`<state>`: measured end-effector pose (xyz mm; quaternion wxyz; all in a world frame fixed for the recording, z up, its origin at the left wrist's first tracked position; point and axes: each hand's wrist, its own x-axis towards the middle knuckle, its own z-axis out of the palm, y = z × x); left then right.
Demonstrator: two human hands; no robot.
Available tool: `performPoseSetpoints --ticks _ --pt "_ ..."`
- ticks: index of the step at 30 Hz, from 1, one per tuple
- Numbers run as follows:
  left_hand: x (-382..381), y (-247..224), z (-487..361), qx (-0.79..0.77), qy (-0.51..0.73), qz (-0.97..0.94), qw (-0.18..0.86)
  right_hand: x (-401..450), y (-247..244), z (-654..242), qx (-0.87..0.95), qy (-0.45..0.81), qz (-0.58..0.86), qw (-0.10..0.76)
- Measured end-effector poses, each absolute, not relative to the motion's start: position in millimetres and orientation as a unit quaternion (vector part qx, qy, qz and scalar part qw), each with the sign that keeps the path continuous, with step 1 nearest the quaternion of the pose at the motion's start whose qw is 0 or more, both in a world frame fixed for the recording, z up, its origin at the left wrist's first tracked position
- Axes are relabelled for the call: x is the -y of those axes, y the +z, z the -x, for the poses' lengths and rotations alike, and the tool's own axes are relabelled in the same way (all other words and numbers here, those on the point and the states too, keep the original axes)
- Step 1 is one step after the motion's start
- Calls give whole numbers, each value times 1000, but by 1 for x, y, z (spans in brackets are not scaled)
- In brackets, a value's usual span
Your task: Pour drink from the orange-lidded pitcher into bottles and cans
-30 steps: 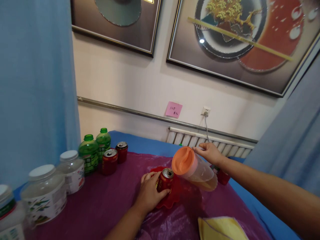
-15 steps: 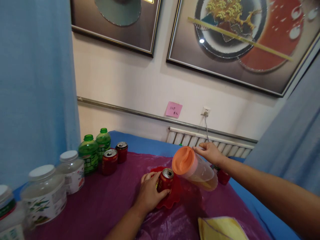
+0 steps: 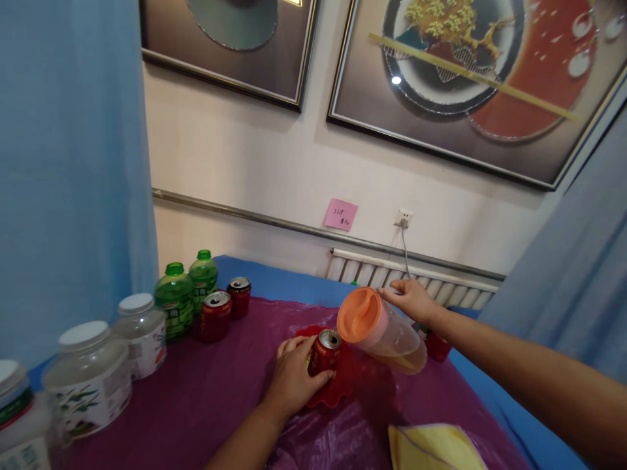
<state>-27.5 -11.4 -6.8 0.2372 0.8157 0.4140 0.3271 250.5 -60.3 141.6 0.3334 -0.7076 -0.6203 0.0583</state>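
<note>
A red can (image 3: 325, 354) with its top open stands on a red wavy-edged mat (image 3: 345, 378). My left hand (image 3: 296, 375) is wrapped round the can from the left. To the right, my right hand (image 3: 411, 299) holds a clear pitcher (image 3: 399, 339) with an orange lid (image 3: 360, 314). The pitcher is tilted, its lid end raised toward the left and close beside the can's top. Some yellowish liquid lies in its lower part. Whether any liquid passes into the can cannot be made out.
Clear jars (image 3: 88, 385), green bottles (image 3: 175, 303) and two red cans (image 3: 215, 318) line the left of the purple cloth (image 3: 210, 398). A yellow cloth (image 3: 434, 448) lies at the front; another red item (image 3: 437, 347) stands behind the pitcher.
</note>
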Motion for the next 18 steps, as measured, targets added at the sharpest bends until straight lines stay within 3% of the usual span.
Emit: performPoseSetpoints --ticks 18 --pt "11 -7 27 -414 327 -816 235 61 140 -251 618 64 711 330"
